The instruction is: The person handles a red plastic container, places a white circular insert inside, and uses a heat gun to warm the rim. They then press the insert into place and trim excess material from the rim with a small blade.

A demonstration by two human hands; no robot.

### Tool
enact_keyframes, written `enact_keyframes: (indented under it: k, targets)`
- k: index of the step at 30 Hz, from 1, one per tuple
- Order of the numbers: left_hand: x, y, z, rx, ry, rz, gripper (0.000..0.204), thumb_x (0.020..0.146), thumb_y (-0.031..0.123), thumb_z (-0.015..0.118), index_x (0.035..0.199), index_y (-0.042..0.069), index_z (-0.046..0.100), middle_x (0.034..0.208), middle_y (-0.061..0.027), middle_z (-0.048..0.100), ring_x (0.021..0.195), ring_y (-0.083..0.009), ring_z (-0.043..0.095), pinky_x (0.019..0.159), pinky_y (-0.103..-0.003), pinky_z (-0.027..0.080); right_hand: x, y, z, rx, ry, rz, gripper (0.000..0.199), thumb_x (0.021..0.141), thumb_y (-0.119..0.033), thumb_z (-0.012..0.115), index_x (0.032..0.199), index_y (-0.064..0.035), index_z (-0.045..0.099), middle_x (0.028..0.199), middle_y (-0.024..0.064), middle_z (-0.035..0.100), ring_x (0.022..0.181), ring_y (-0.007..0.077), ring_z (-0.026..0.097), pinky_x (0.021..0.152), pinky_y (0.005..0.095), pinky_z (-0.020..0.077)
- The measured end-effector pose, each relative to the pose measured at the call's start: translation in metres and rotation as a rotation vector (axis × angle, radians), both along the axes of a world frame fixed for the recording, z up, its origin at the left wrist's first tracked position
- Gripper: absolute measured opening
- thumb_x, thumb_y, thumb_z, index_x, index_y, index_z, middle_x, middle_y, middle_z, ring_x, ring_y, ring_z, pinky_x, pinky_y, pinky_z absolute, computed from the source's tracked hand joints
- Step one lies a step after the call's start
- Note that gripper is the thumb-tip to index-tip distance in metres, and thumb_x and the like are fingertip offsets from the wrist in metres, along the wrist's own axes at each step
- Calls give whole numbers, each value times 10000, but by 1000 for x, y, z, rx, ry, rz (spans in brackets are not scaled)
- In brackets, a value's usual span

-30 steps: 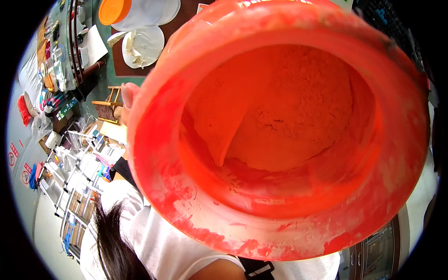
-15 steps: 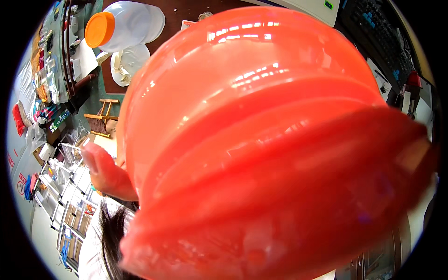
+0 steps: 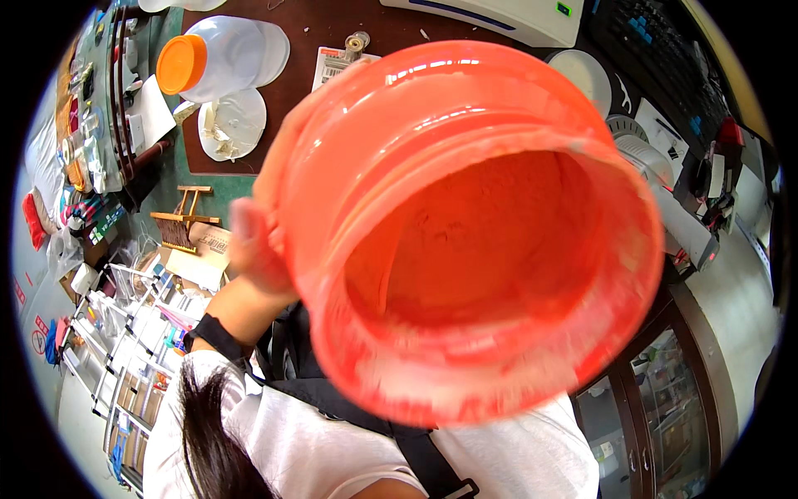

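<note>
A glossy orange-red pot (image 3: 332, 183) with a wide flared rim fills the middle of the view. Its mouth is turned toward me, and the inside (image 3: 499, 233) looks matt, with nothing loose visible in it. Pale worn patches run along the lower rim. My left hand (image 3: 264, 241) grips the pot's left side, thumb outward and slightly blurred, with the other fingers mostly hidden behind the wall. A black band circles that wrist. No part of my right hand shows.
Behind the pot, a dark table (image 3: 316, 25) bears a clear plastic jar (image 3: 241, 54) with an orange lid, a white plastic lid-like piece (image 3: 237, 125) and a roll of tape (image 3: 357, 41). A keyboard (image 3: 657, 50) lies far right. A glass-door cabinet (image 3: 665, 399) stands lower right.
The pot has drawn away from the view and turned, so its mouth now faces me. My left hand has come more fully into sight, wrist included.
</note>
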State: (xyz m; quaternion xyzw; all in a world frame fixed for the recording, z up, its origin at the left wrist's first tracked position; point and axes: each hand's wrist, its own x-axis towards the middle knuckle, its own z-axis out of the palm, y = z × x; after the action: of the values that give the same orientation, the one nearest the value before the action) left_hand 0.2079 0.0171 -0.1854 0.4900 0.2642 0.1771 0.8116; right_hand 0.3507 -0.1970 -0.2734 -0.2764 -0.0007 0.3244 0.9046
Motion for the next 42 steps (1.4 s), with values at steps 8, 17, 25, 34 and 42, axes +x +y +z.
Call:
enact_keyframes:
  k: [8, 17, 25, 34, 42]
  targets:
    - [11, 0, -40, 169, -130, -71, 1045, 907, 757, 424, 1526, -80, 335, 1581, -259, 373, 1455, -342, 406, 1208, -451, 316, 11, 11, 3, 85, -45, 13, 690, 953, -658, 553, 1246, -33, 558, 1220, 84, 637, 1119, 205, 609, 1026, 400, 486]
    - [23, 15, -24, 219, -151, -107, 942, 939, 675, 430, 1523, -62, 374, 1571, -219, 416, 1446, -306, 424, 1202, -433, 320, 3, 27, 23, -245, -312, -25, 564, 1022, -610, 474, 1249, -97, 530, 1321, 77, 561, 1230, 223, 539, 1037, 410, 468]
    - [14, 26, -9, 450, -188, -72, 688, 1035, 452, 430, 1502, -53, 421, 1536, -227, 467, 1448, -316, 429, 1195, -437, 318, 17, -4, 101, -926, -749, -45, 322, 1106, -284, 487, 1360, -95, 426, 824, -5, 538, 674, 76, 448, 634, 225, 402]
    - [-6, 2, 65, 1235, -165, -70, 729, 783, 230, 828, 1437, 71, 548, 1546, -224, 441, 1482, -416, 342, 1210, -506, 263, 16, -8, 202, -1362, -1850, -35, 124, 975, -211, 661, 1062, -123, 674, 748, 15, 575, 669, 234, 576, 611, 351, 450]
    - [12, -40, 83, 1487, -122, -150, 602, 698, 282, 857, 1259, 129, 700, 1460, -68, 552, 1432, -345, 433, 1205, -518, 290, 2, -9, 215, -1575, -2025, 164, 193, 919, -245, 727, 1077, -137, 696, 756, 6, 552, 677, 208, 576, 614, 353, 446]
